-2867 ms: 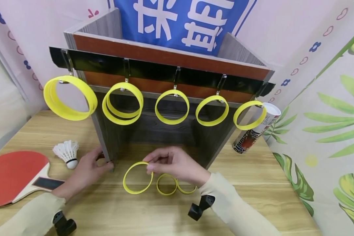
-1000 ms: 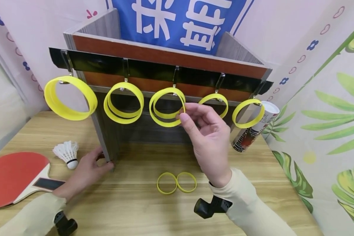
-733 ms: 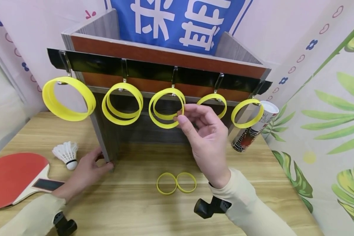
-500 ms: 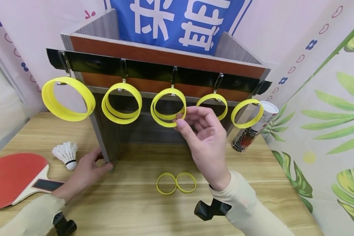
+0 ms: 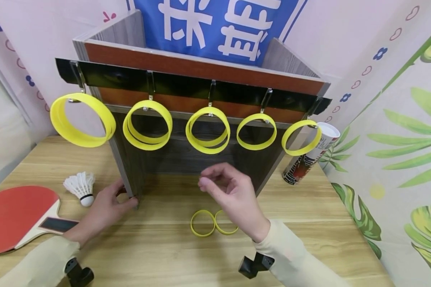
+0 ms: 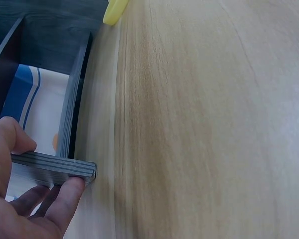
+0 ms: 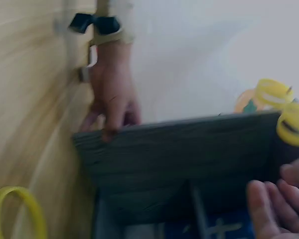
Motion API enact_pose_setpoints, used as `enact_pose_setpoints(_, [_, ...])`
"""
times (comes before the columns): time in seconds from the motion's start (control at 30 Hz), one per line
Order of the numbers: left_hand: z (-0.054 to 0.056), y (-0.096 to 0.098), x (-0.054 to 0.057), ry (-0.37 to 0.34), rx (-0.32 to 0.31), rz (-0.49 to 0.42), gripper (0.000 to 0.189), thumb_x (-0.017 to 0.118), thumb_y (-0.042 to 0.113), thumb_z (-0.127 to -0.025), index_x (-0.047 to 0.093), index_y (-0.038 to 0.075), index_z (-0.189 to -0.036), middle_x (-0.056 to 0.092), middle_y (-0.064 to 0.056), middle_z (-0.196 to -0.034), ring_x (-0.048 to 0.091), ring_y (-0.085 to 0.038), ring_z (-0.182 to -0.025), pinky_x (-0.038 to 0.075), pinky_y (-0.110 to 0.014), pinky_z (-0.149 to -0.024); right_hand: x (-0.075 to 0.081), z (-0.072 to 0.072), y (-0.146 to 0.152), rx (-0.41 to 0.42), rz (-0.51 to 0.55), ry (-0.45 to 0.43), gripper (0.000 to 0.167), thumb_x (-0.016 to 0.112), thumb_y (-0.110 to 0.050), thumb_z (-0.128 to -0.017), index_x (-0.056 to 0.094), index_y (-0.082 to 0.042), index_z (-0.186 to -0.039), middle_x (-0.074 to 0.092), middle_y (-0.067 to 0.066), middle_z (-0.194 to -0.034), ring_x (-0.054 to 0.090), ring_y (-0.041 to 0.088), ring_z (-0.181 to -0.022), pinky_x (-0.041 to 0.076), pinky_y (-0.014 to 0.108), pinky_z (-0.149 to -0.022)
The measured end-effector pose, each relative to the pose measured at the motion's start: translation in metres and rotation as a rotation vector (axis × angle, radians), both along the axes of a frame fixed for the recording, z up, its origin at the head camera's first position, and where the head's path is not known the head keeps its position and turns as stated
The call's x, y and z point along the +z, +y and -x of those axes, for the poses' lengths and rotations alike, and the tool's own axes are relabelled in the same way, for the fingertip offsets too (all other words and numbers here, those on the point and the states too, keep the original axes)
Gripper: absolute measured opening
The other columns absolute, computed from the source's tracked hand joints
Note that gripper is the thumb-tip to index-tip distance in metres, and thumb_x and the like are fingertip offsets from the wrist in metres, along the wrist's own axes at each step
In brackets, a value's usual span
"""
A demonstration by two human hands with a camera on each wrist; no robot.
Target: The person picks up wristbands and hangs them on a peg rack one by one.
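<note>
My left hand [image 5: 105,209] grips the lower front edge of the left side panel [image 6: 65,167] of a grey wooden stand, thumb on one face and fingers on the other. My right hand [image 5: 235,195] is below the hanging rings, fingers loosely bent, with nothing between them. Above it, two yellow rings [image 5: 209,150] hang together on the middle hook. More yellow rings hang from the other hooks: a doubled ring [image 5: 59,119] far left, a doubled ring [image 5: 147,146] beside it, and single rings to the right. Two rings [image 5: 203,235] lie on the table, one partly behind my right hand.
A black strip [image 5: 186,85] with several hooks runs across the stand's reddish front board. Left on the table are a shuttlecock [image 5: 80,187] and a red table tennis bat [image 5: 19,217]. A printed tube [image 5: 307,163] stands behind the stand's right side.
My right hand took a ring up from the table to the middle hook, let it go there, and has come down. That hook now bears two rings. My left hand has stayed put.
</note>
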State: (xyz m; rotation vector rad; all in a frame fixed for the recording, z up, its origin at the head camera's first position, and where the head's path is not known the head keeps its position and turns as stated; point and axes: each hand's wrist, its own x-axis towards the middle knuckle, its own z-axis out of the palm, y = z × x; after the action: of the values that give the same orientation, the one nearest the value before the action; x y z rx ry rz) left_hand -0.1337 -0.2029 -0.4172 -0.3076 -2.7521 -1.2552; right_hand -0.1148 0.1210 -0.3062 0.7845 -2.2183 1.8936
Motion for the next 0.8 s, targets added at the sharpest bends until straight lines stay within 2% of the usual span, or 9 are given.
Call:
enact_pose_setpoints(0.07, [0.001,0.001,0.0,0.0,-0.001,0.005,0.059,0.074,0.015,-0.096,0.052,0.003,-0.15,0.069,-0.025,-0.132,0.057,-0.005,-0.107,0.049,-0.021,-0.078,-0.01,0.006,0.003,0.015,-0.093,-0.057,0.01,0.069,0.0,-0.097,0.069,0.005,-0.106,0.073,0.022,-0.101,0.073,0.009,-0.088,0.063,0.033,-0.082])
enact_pose_setpoints(0.17, [0.001,0.001,0.0,-0.01,-0.004,0.0,0.06,0.073,0.015,-0.096,0.051,0.003,-0.15,0.069,-0.027,-0.132,0.059,-0.006,-0.101,0.049,-0.022,-0.074,-0.028,0.019,0.008,0.012,-0.273,-0.101,0.01,0.07,-0.008,-0.098,0.073,-0.001,-0.106,0.076,0.015,-0.1,0.072,0.011,-0.087,0.061,0.028,-0.081])
enact_pose_setpoints(0.3, [0.001,0.001,-0.001,-0.013,-0.003,-0.008,0.06,0.073,0.016,-0.096,0.051,0.004,-0.151,0.068,-0.027,-0.132,0.055,0.003,-0.1,0.049,-0.02,-0.074,-0.052,0.038,0.017,0.024,-0.517,-0.087,0.011,0.071,-0.013,-0.099,0.076,-0.006,-0.105,0.078,0.008,-0.098,0.07,0.012,-0.089,0.055,0.022,-0.08])
enact_pose_setpoints(0.37, [0.001,0.0,0.0,-0.006,0.002,-0.003,0.06,0.074,0.016,-0.096,0.052,0.005,-0.151,0.069,-0.025,-0.132,0.052,0.009,-0.104,0.048,-0.018,-0.079,-0.062,0.045,0.021,0.057,-0.59,-0.098,0.011,0.071,-0.012,-0.099,0.077,-0.005,-0.105,0.078,0.008,-0.1,0.069,0.012,-0.091,0.054,0.021,-0.082])
enact_pose_setpoints(0.57, [0.0,0.0,0.001,0.005,0.006,0.003,0.057,0.073,0.016,-0.096,0.053,0.004,-0.148,0.071,-0.024,-0.129,0.052,0.009,-0.104,0.047,-0.018,-0.081,-0.081,0.06,0.028,0.167,-0.693,-0.177,0.01,0.071,-0.009,-0.098,0.077,-0.004,-0.104,0.078,0.008,-0.098,0.066,0.004,-0.086,0.053,0.019,-0.077])
enact_pose_setpoints(0.73, [-0.002,0.001,0.001,-0.017,0.004,-0.01,0.056,0.073,0.015,-0.097,0.052,0.004,-0.147,0.07,-0.027,-0.127,0.057,-0.002,-0.088,0.047,-0.023,-0.071,-0.091,0.064,0.028,0.235,-0.752,-0.167,0.005,0.073,-0.007,-0.096,0.077,-0.006,-0.099,0.077,0.007,-0.092,0.061,-0.003,-0.078,0.052,0.017,-0.074])
enact_pose_setpoints(0.8, [-0.002,0.001,0.001,-0.031,0.0,-0.02,0.057,0.072,0.015,-0.097,0.051,0.004,-0.149,0.069,-0.028,-0.128,0.057,-0.008,-0.087,0.047,-0.024,-0.068,-0.093,0.064,0.027,0.246,-0.788,-0.155,0.004,0.074,-0.008,-0.095,0.077,-0.006,-0.097,0.077,0.006,-0.089,0.06,-0.003,-0.077,0.052,0.017,-0.073])
